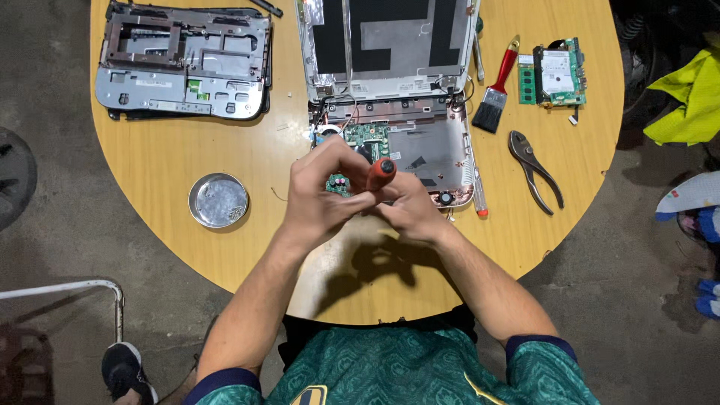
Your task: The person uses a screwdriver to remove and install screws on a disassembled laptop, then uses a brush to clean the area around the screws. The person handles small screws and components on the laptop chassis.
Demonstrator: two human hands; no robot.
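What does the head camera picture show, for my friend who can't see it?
Two hands, left hand and right hand, hold a red-handled screwdriver over an opened laptop on a round wooden table. Nearby lie pliers, a brush and a small metal dish.

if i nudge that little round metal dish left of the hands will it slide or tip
The round metal dish looks shallow, wide and flat-bottomed, so it would probably slide on the smooth wooden table rather than tip. It seems thin and light; the small bits inside might rattle or shift.

Green patterned short-sleeved jersey [390, 367] with dark navy cuffs, bare forearms, black shoe [127, 371].
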